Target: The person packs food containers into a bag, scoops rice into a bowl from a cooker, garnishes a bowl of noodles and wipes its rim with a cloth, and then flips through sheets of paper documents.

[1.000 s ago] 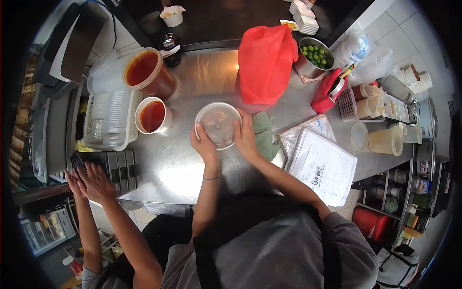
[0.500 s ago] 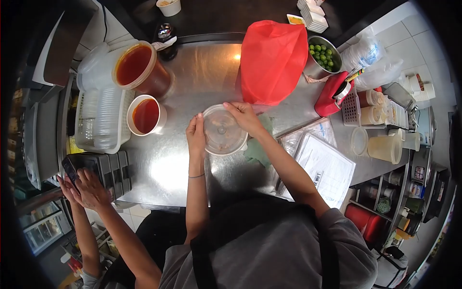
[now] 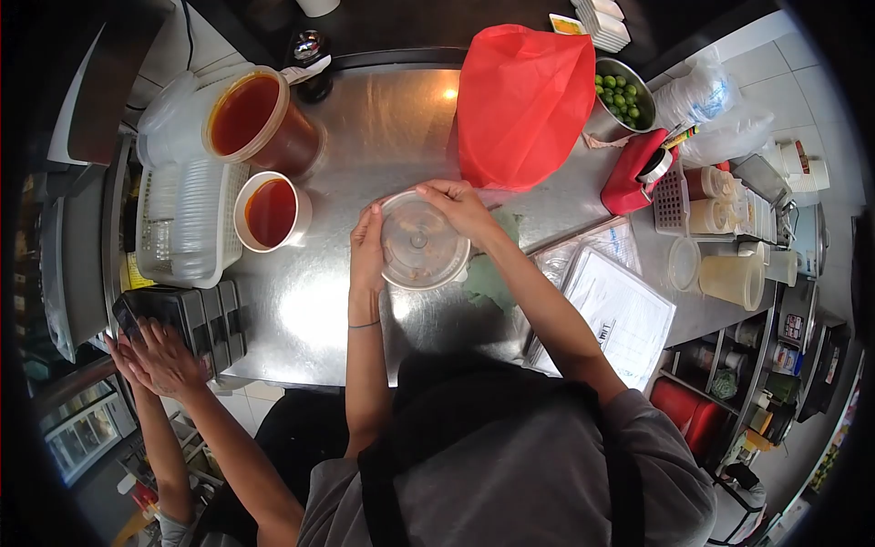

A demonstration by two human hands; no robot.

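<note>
A round takeaway bowl (image 3: 421,258) with a clear plastic lid (image 3: 417,239) is between my hands over the steel counter. Its contents show only dimly through the lid. My left hand (image 3: 367,253) is closed on the left side of the rim, thumb at the edge. On the far right part of the rim, my right hand (image 3: 463,215) grips with its thumb and fingers on the lid's edge. A green cloth (image 3: 492,281) lies on the counter just right of the bowl, partly behind my right forearm.
Left stand a large tub of red sauce (image 3: 244,114), a cup of red sauce (image 3: 271,214) and a basket of clear lids (image 3: 191,223). A red bag (image 3: 524,109), a pot of limes (image 3: 622,96) and papers (image 3: 606,314) are right. A co-worker's hands (image 3: 159,356) hold a phone (image 3: 126,317).
My right fingers have shifted slightly left along the lid's far edge. The camera view has moved a little. Both hands remain on the bowl.
</note>
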